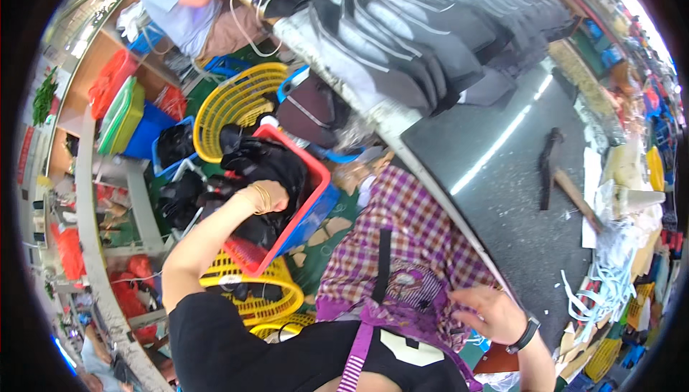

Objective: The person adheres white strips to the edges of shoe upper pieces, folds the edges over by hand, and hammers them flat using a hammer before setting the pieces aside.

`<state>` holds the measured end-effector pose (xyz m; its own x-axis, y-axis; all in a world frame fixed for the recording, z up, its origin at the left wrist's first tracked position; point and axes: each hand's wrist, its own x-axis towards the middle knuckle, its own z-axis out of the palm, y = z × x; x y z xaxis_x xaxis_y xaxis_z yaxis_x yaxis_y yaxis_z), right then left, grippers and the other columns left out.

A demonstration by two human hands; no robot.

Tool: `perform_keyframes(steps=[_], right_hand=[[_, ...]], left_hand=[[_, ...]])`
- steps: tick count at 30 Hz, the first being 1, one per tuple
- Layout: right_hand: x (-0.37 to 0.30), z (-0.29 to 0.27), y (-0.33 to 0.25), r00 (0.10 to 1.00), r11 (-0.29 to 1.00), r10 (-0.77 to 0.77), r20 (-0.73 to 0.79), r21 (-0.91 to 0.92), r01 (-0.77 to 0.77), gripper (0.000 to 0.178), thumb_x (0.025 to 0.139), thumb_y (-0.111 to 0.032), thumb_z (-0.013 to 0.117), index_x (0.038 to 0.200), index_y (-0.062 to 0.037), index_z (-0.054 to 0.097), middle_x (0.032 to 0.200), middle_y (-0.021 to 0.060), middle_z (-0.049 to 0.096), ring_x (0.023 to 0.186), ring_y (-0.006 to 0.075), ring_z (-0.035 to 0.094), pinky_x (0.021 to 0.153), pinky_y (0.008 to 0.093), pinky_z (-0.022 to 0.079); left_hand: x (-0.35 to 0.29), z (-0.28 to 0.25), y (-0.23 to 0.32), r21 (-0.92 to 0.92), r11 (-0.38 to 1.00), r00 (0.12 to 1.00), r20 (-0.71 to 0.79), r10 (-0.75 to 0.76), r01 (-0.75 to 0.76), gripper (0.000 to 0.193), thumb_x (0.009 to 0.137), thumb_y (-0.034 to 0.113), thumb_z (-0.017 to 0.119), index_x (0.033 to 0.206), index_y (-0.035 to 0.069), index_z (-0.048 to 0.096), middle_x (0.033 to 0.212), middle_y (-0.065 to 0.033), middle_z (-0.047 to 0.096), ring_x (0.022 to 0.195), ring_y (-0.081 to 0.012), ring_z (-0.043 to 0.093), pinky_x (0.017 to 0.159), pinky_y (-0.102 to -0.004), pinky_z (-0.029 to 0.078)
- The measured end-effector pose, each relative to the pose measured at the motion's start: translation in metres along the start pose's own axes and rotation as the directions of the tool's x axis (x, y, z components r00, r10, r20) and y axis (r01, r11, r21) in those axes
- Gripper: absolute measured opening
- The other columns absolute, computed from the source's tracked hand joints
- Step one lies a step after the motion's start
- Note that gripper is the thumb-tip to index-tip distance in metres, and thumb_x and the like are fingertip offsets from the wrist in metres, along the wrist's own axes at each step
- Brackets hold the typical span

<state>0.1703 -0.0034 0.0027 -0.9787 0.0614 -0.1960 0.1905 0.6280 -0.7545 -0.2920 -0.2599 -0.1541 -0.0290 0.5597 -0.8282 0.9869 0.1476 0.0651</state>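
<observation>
Black pieces: heaped in the red basket, beyond the counter's left edge; lifting one could drag its neighbours out too, I'd say, since they lie loose and tangled.
Basket rim: some black stuff lies up against the left side, so a careless tug might tip a piece over towards the yellow basket behind.
Bangles: worn at the left wrist, right down among the pieces; soft stuff might catch on them.
Grey stack: fanned loosely across the counter's far end, reaching its left edge; a knock there could send the outer ones sliding.
Hammer: lying loose towards the counter's right edge; a sweeping arm might shove it into the clutter alongside.
Left grip: down on the black pieces, fingers mostly buried; whether it's closed on one, I can't tell from here.
Right grip: fingers parted and loosely bent, nothing seen in it, over the checked apron beside the counter's near left edge.
</observation>
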Motion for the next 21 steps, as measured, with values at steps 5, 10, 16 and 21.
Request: perform_keyframes(steps=[5, 10, 16, 21], right_hand=[[0.108, -0.077, -0.021, 0.853, 0.925, -0.368, -0.369, -0.239, 0.295, 0.028, 0.082, 0.003, 0.059, 0.109, -0.0032, 0.063, 0.104, 0.0155, 0.065, 0.095, 0.0340, 0.063, 0.084, 0.0416, 0.051], [0.258, -0.118, -0.042, 0.708, 0.639, -0.620, -0.338, -0.741, 0.207, 0.024, 0.082, -0.006, 0.056, 0.102, -0.0094, 0.070, 0.114, 0.0074, 0.064, 0.110, 0.0267, 0.056, 0.090, 0.0423, 0.046], [0.275, -0.136, -0.004, 0.885, 0.657, -0.301, -0.356, -0.750, -0.079, 0.029, 0.082, -0.014, 0.059, 0.108, -0.0184, 0.071, 0.124, 0.0048, 0.060, 0.119, 0.0263, 0.053, 0.094, 0.0430, 0.047], [0.205, -0.117, 0.005, 0.570, 0.771, -0.577, -0.585, -0.621, 0.143, 0.027, 0.080, -0.008, 0.059, 0.107, -0.0048, 0.063, 0.115, 0.0120, 0.060, 0.111, 0.0289, 0.056, 0.093, 0.0392, 0.047]], left_hand=[[-0.051, -0.187, 0.073, 0.094, 0.971, -0.050, -0.995, 0.085, -0.219, 0.018, 0.081, 0.016, 0.067, 0.097, 0.008, 0.065, 0.088, -0.0084, 0.062, 0.083, -0.0291, 0.058, 0.073, -0.0384, 0.048], [-0.020, -0.236, 0.066, 0.198, 0.978, -0.078, -0.976, 0.204, 0.070, 0.037, 0.073, 0.019, 0.074, 0.106, 0.008, 0.060, 0.112, -0.0086, 0.058, 0.109, -0.0305, 0.052, 0.095, -0.0423, 0.039], [-0.129, -0.218, -0.014, -0.382, 0.846, -0.497, -0.688, -0.528, -0.371, 0.028, 0.092, 0.018, 0.065, 0.107, -0.004, 0.056, 0.102, -0.0076, 0.060, 0.090, -0.0144, 0.052, 0.080, -0.0313, 0.046], [-0.209, -0.200, -0.023, -0.272, 0.792, -0.186, -0.883, -0.432, -0.546, 0.036, 0.099, 0.010, 0.053, 0.131, -0.004, 0.046, 0.119, -0.0049, 0.056, 0.106, -0.0115, 0.053, 0.096, -0.0257, 0.038]])
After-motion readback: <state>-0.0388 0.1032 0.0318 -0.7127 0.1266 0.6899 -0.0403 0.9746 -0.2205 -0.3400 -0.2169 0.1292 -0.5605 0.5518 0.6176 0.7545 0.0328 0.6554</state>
